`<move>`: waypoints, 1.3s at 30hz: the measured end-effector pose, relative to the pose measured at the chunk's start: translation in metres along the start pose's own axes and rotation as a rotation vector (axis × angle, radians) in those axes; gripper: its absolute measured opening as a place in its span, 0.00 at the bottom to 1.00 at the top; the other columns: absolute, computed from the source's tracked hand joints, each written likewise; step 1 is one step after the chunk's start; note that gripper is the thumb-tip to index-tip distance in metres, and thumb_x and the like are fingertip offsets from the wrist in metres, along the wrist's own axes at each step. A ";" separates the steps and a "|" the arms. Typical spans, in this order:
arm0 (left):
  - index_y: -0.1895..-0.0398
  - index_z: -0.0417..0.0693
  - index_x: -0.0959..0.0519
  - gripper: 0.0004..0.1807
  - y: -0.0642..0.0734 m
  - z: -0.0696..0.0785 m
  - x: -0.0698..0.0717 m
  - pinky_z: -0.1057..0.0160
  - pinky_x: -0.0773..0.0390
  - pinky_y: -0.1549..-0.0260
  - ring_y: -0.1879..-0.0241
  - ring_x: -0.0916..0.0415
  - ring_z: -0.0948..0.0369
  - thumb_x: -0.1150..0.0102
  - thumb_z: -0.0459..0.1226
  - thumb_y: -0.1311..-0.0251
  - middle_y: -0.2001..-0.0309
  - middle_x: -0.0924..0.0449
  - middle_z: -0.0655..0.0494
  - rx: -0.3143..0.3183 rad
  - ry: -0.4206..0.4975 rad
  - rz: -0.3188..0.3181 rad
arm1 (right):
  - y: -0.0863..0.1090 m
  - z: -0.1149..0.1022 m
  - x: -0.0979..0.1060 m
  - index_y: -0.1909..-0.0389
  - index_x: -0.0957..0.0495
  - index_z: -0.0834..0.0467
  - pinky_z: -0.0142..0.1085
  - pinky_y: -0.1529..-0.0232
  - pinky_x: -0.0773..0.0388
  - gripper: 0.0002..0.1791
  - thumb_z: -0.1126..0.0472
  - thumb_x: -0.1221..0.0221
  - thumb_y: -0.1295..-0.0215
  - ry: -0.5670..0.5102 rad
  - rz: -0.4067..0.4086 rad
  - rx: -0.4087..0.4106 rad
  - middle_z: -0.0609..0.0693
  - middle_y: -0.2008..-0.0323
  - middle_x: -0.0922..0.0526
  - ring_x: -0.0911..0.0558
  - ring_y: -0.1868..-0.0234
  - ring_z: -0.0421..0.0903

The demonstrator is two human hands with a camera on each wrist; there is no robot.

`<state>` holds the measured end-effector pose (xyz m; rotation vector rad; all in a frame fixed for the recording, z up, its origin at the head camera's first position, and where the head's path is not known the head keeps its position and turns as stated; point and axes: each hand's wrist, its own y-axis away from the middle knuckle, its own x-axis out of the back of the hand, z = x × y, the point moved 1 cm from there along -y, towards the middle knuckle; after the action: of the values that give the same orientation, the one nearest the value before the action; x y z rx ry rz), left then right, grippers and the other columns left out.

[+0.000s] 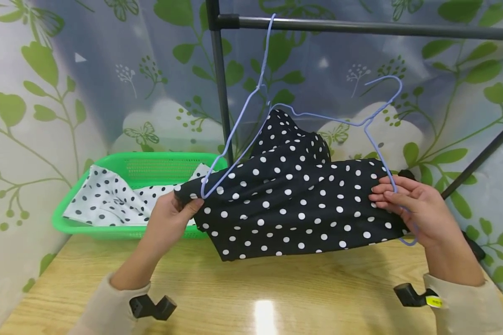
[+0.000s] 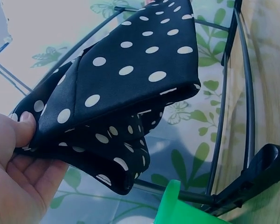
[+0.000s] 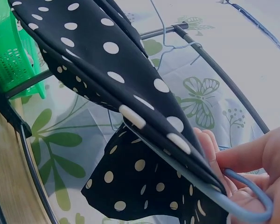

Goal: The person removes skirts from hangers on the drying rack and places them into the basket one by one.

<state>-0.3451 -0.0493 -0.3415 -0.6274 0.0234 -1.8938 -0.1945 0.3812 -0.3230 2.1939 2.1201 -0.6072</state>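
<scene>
A black garment with white dots (image 1: 285, 200) is stretched between both hands above the table. My left hand (image 1: 169, 218) pinches its left edge between thumb and fingers; in the left wrist view the fabric (image 2: 126, 70) folds out from that hand (image 2: 18, 163). My right hand (image 1: 419, 204) holds the other side together with the end of a blue wire hanger (image 1: 377, 144). In the right wrist view, the hanger's rounded end (image 3: 252, 214) passes between the thumb and fingers of the right hand (image 3: 252, 163). The garment hides part of this hanger.
Another blue hanger (image 1: 243, 109) hangs from the dark rack's rail (image 1: 339, 24), its lower end near the left thumb. A green basket (image 1: 130, 232) with white, black-dotted cloth (image 1: 113, 200) stands at the left on the wooden table (image 1: 243, 288). Behind hangs a leaf-patterned curtain (image 1: 163, 83).
</scene>
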 end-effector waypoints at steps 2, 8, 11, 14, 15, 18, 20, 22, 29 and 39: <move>0.59 0.30 0.20 0.08 0.000 0.001 0.002 0.66 0.35 0.78 0.77 0.32 0.61 0.40 0.31 0.36 0.75 0.21 0.46 -0.004 -0.015 0.013 | 0.000 0.000 0.000 0.52 0.22 0.68 0.34 0.58 0.19 0.15 0.80 0.55 0.30 0.003 0.005 -0.006 0.58 0.60 0.14 0.13 0.60 0.50; 0.62 0.32 0.20 0.07 0.000 0.002 0.009 0.66 0.38 0.81 0.82 0.36 0.63 0.39 0.31 0.37 0.79 0.23 0.48 -0.002 -0.061 0.040 | 0.000 -0.002 -0.001 0.52 0.23 0.67 0.34 0.58 0.19 0.15 0.79 0.55 0.30 0.012 0.014 -0.014 0.57 0.59 0.14 0.13 0.59 0.49; 0.63 0.32 0.20 0.07 0.000 0.003 0.011 0.65 0.42 0.84 0.85 0.42 0.64 0.40 0.31 0.36 0.84 0.32 0.53 0.004 -0.051 0.035 | 0.000 -0.002 -0.002 0.51 0.23 0.66 0.34 0.58 0.19 0.15 0.79 0.55 0.30 0.020 0.012 -0.014 0.57 0.59 0.14 0.13 0.59 0.48; 0.63 0.32 0.21 0.07 0.000 0.003 0.013 0.66 0.43 0.86 0.87 0.45 0.64 0.40 0.31 0.36 0.86 0.38 0.56 0.010 -0.037 0.033 | 0.001 -0.003 -0.002 0.51 0.23 0.66 0.33 0.57 0.19 0.16 0.79 0.55 0.30 0.022 0.004 -0.014 0.57 0.59 0.14 0.13 0.59 0.48; 0.62 0.32 0.21 0.07 0.000 0.003 0.014 0.66 0.43 0.86 0.87 0.44 0.64 0.41 0.32 0.36 0.86 0.38 0.56 0.012 -0.032 0.033 | 0.001 -0.003 -0.003 0.51 0.23 0.66 0.33 0.58 0.19 0.16 0.79 0.55 0.30 0.023 0.004 -0.015 0.57 0.59 0.14 0.13 0.59 0.48; 0.61 0.32 0.21 0.07 0.000 0.003 0.015 0.66 0.41 0.85 0.84 0.39 0.64 0.41 0.31 0.36 0.84 0.33 0.54 0.002 -0.032 0.042 | 0.002 -0.003 -0.003 0.51 0.23 0.66 0.33 0.58 0.19 0.16 0.79 0.55 0.30 0.019 0.012 -0.018 0.57 0.59 0.14 0.13 0.59 0.48; 0.61 0.31 0.20 0.07 0.000 0.003 0.017 0.65 0.39 0.83 0.81 0.35 0.63 0.40 0.30 0.36 0.81 0.27 0.51 -0.009 -0.042 0.055 | 0.002 -0.003 -0.003 0.51 0.22 0.66 0.33 0.58 0.19 0.16 0.79 0.55 0.30 0.014 0.014 -0.020 0.57 0.59 0.14 0.13 0.59 0.48; 0.61 0.31 0.20 0.07 0.000 0.003 0.018 0.65 0.37 0.80 0.78 0.32 0.62 0.40 0.30 0.36 0.77 0.22 0.48 -0.017 -0.056 0.066 | 0.002 -0.004 -0.003 0.52 0.22 0.66 0.34 0.58 0.19 0.16 0.80 0.55 0.30 0.015 0.019 -0.020 0.57 0.59 0.14 0.13 0.59 0.49; 0.59 0.32 0.20 0.08 0.001 0.002 0.022 0.67 0.34 0.75 0.76 0.29 0.65 0.40 0.31 0.36 0.70 0.16 0.43 -0.011 -0.082 0.086 | 0.001 -0.004 -0.002 0.53 0.22 0.68 0.34 0.58 0.19 0.16 0.80 0.56 0.31 -0.003 0.013 -0.015 0.58 0.60 0.14 0.13 0.60 0.50; 0.58 0.31 0.22 0.08 0.000 0.006 0.032 0.67 0.36 0.81 0.79 0.31 0.66 0.41 0.30 0.36 0.78 0.23 0.49 -0.049 -0.061 0.117 | 0.002 -0.003 -0.003 0.52 0.22 0.67 0.34 0.58 0.18 0.16 0.79 0.55 0.30 -0.001 0.016 -0.018 0.58 0.59 0.14 0.13 0.60 0.50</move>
<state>-0.3512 -0.0754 -0.3227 -0.7022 0.0654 -1.7649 -0.1919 0.3789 -0.3194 2.1990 2.0971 -0.5852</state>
